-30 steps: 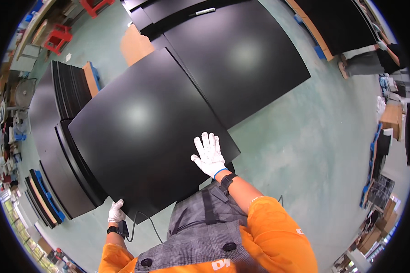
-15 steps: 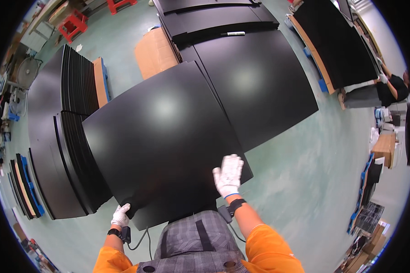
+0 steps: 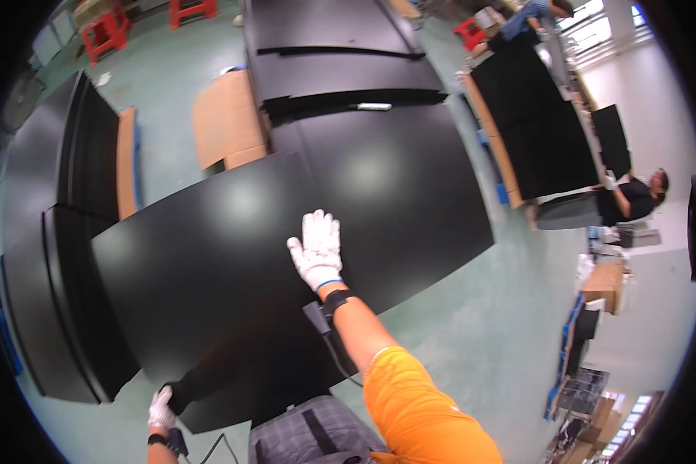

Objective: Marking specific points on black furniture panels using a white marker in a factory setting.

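Note:
A large smooth black panel [image 3: 201, 271] lies in front of me, its near edge close to my body. My left hand [image 3: 161, 408], in a white glove, is closed on the panel's near left corner; its fingertips are partly hidden. Across the panel reaches my right hand [image 3: 317, 249], also gloved, spread flat with the palm down near the panel's right edge. Beside it on the right is a second black panel [image 3: 417, 185], which the first one meets or slightly overlaps. A white and black marker pen [image 3: 374, 107] rests at that second panel's far edge.
More black panels [image 3: 340, 73] are stacked beyond, beside a cardboard sheet [image 3: 228, 116]. Another tall stack [image 3: 35, 178] stands at the left. At the right, a person in black [image 3: 634, 199] handles panels near a pallet stack [image 3: 533, 124]. Red stools [image 3: 104, 35] stand far left.
My right hand has slid forward and left over the panel, away from its near right corner. My left hand stays at the near left corner. The view has shifted, and a second co-worker now shows.

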Available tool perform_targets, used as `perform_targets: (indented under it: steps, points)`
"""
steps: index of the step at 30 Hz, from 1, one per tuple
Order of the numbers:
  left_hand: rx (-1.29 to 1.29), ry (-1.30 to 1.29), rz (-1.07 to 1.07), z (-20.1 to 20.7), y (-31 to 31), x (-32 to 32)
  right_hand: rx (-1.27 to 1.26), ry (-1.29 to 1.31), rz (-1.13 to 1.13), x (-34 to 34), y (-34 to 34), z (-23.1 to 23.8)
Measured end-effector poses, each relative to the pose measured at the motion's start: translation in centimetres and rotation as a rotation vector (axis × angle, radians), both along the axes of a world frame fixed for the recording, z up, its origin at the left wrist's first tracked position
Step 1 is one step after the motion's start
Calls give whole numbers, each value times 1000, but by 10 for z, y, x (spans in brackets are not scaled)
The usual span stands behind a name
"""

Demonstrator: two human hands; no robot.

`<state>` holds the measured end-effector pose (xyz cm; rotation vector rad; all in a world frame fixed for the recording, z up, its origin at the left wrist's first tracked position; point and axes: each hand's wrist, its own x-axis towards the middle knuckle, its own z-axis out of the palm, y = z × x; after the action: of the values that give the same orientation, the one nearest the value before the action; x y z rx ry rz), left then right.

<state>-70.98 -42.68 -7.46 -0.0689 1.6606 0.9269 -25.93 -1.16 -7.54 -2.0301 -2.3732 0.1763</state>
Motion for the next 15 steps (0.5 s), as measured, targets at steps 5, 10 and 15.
perform_targets:
  steps: [5, 10, 15]
  points:
    - [-51, 39, 5, -19, 14, 22, 62, 200, -241, 44, -34, -17]
    - [-112, 55, -50, -29, 31, 36, -64, 126, -333, 66, -43, -4]
    - [-413, 275, -357, 17, 80, 63, -276, 144, -424, 43, -11, 45]
